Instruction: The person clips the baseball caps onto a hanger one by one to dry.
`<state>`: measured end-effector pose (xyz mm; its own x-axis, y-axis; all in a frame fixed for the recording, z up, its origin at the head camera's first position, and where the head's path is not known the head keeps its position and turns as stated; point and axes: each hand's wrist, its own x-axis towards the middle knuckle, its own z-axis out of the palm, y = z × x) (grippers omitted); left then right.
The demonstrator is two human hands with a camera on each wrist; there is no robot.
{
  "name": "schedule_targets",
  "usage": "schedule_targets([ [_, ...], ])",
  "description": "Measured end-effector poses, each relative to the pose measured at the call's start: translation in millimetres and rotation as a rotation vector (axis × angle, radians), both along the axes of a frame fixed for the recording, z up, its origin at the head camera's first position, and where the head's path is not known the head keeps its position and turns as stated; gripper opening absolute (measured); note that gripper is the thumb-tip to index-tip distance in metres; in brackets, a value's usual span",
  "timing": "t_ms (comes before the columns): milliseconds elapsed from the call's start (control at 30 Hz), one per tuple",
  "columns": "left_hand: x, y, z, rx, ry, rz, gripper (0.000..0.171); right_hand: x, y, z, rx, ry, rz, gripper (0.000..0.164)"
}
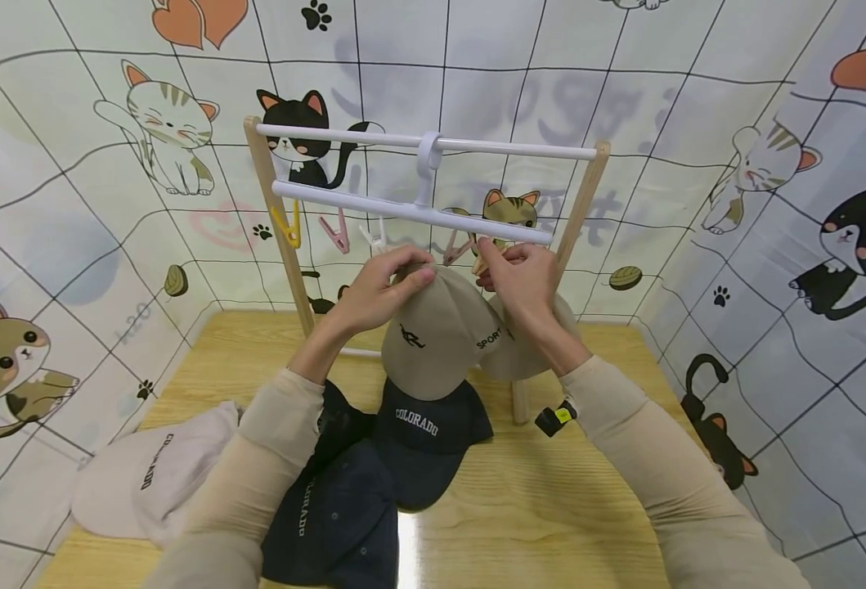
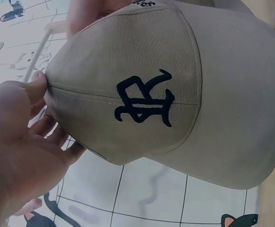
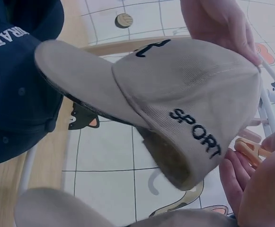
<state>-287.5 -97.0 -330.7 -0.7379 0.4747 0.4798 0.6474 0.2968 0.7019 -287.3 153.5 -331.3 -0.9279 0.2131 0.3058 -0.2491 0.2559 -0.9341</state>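
A beige baseball cap (image 1: pixel 433 343) with dark lettering hangs crown-up below the white hanger (image 1: pixel 403 209). My left hand (image 1: pixel 384 290) pinches the top of its crown, thumb on one side, as the left wrist view also shows. Close beside the crown, my right hand (image 1: pixel 524 278) pinches a peach-orange clothespin (image 3: pixel 249 150) under the hanger bar. The cap's side reads SPORT, and its opening faces down in the right wrist view. A second beige cap (image 1: pixel 517 360) is partly hidden behind my right hand and wrist.
The hanger hooks over the top rail (image 1: pixel 521 149) of a wood-and-white rack. Yellow (image 1: pixel 288 225), pink (image 1: pixel 337 233) and white clothespins (image 1: pixel 375 235) dangle from it. Navy caps (image 1: pixel 425 442), a black one and a pale cap (image 1: pixel 156 474) lie on the wooden table (image 1: pixel 550 507).
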Motion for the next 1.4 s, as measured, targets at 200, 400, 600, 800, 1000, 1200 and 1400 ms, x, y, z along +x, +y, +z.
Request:
schedule_targets([
  [200,-7.7,8,-3.4,0.005,0.004,-0.010,0.022,-1.9,-2,6.9,0.133,0.022,-0.067,0.045],
  [400,-16.3,17,-3.0,0.038,-0.022,-0.046,0.025,-2.5,-4,13.9,0.232,0.041,-0.131,0.048],
  [600,-24.7,26,-0.6,0.025,0.001,-0.051,0.024,-3.6,-7,19.4,0.272,0.072,-0.176,0.047],
  [800,-30.0,34,-0.8,0.014,0.042,-0.042,0.023,-4.9,-6,23.4,0.297,0.086,-0.175,0.048],
  [1000,-37.7,39,-8.9,0.010,0.055,-0.044,0.023,-6.9,-5,24.4,0.313,0.063,-0.192,0.047],
  [1200,-44.9,45,-14.5,0.023,0.086,-0.022,0.024,-9.1,-5,25.3,0.345,0.075,-0.209,0.048],
  [1400,-48.0,48,-23.1,0.003,0.035,-0.002,0.028,-9.8,-5,24.6,0.355,0.064,-0.189,0.047],
])
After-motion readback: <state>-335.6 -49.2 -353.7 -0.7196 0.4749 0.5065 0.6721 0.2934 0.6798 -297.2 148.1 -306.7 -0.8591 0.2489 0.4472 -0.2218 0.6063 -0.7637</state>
